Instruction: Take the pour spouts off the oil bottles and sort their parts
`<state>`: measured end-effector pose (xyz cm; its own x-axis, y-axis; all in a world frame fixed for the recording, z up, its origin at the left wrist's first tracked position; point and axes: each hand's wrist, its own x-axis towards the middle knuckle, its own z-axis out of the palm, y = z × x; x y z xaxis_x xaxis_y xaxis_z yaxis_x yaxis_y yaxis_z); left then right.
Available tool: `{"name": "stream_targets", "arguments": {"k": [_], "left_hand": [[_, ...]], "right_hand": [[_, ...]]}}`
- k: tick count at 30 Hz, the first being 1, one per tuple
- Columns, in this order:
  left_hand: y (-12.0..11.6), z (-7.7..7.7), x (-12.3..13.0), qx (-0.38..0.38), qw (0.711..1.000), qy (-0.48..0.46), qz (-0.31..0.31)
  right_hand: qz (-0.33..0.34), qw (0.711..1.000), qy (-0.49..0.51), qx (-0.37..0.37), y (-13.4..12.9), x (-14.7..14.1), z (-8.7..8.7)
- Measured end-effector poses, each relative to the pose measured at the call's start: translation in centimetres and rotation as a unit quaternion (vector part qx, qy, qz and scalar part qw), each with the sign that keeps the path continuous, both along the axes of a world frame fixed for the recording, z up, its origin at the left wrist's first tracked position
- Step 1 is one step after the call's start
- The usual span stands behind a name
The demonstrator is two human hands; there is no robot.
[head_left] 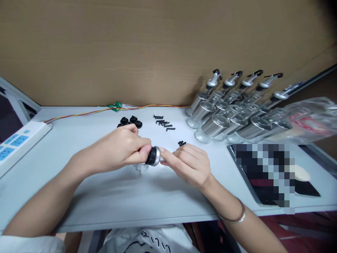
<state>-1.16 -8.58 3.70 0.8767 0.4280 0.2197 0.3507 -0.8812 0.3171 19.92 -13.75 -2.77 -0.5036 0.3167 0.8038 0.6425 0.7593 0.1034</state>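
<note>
Apparently mid-fitting: your left hand (133, 146) has its grip closed on the pourer top (155, 156), your right hand (193, 163) pinching its silver spout, above the tabletop (126, 203). Next move likely wants both parts aligned. Beyond: black stoppers (133, 119), then bottles (217, 125).

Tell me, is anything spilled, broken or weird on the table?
I see nothing spilled or broken. The oddest thing is the flat dark device on the right: much of it looks blocky, so I can't see it clearly. Near the bottles, some clear plastic lies crumpled, which looks a bit messy.
</note>
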Motion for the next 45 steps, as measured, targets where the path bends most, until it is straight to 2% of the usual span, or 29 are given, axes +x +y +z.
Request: {"name": "stream_targets", "arguments": {"k": [2, 4, 5, 6, 8, 9, 11, 14, 20, 23, 28, 31, 33, 36, 38, 41, 42, 45], "left_hand": [[0.3, 0.2, -0.6, -0.029, 0.999, -0.015, -0.011], [1.1, 0.6, -1.8, -0.059, 0.997, -0.053, 0.011], [1.7, 0.8, -2.6, -0.066, 0.993, -0.088, 0.051], [2.4, 1.1, -3.5, -0.066, 0.987, -0.087, 0.117], [3.9, 1.3, -5.4, -0.016, 0.971, -0.062, 0.232], [4.7, 1.2, -6.2, -0.003, 0.963, -0.024, 0.268], [6.1, 0.6, -7.5, -0.002, 0.952, 0.025, 0.305], [8.0, -1.4, -8.7, -0.037, 0.932, 0.078, 0.351], [10.6, -4.9, -9.8, -0.050, 0.944, 0.094, 0.313], [11.1, -6.0, -9.5, -0.063, 0.939, 0.122, 0.315], [11.5, -7.0, -9.2, -0.090, 0.940, 0.153, 0.291], [11.4, -7.0, -9.4, -0.102, 0.935, 0.153, 0.303], [11.0, -6.4, -9.5, -0.104, 0.925, 0.151, 0.334], [9.4, -4.5, -8.8, -0.105, 0.907, 0.135, 0.385], [7.8, -3.0, -7.5, -0.126, 0.925, 0.111, 0.341], [5.2, -1.5, -5.2, -0.171, 0.961, 0.108, 0.191], [4.5, -1.4, -4.5, -0.191, 0.963, 0.121, 0.144], [3.0, -2.0, -2.9, -0.233, 0.955, 0.166, 0.076]], "right_hand": [[0.004, 1.000, -0.004, 0.013, -0.1, 0.6, 0.0], [-0.004, 0.999, 0.025, 0.025, -0.1, 1.2, -0.2], [-0.013, 0.998, 0.050, 0.025, 0.0, 1.4, -0.3], [-0.021, 0.997, 0.075, 0.019, 0.2, 1.6, -0.3], [-0.025, 0.994, 0.107, -0.002, 0.5, 1.5, -0.4], [-0.022, 0.993, 0.112, -0.012, 0.7, 1.3, -0.5], [-0.013, 0.993, 0.110, -0.028, 0.8, 0.8, -0.6], [-0.013, 0.992, 0.114, -0.057, 0.7, 0.2, -0.9], [0.024, 0.989, 0.073, -0.129, 0.7, -0.1, -1.8], [0.037, 0.985, 0.056, -0.159, 0.9, -0.1, -1.7], [0.048, 0.984, 0.070, -0.158, 1.0, -0.1, -1.6], [0.049, 0.984, 0.066, -0.159, 1.0, 0.0, -1.6], [0.047, 0.983, 0.053, -0.172, 1.0, 0.1, -1.6], [0.044, 0.964, -0.014, -0.262, 1.0, 0.4, -1.7], [0.051, 0.936, -0.053, -0.344, 1.0, 0.5, -1.9], [0.070, 0.905, -0.051, -0.415, 0.9, 0.6, -2.1], [0.073, 0.900, -0.045, -0.428, 0.9, 0.5, -2.0], [0.065, 0.885, -0.037, -0.460, 0.9, 0.6, -1.6]]}}
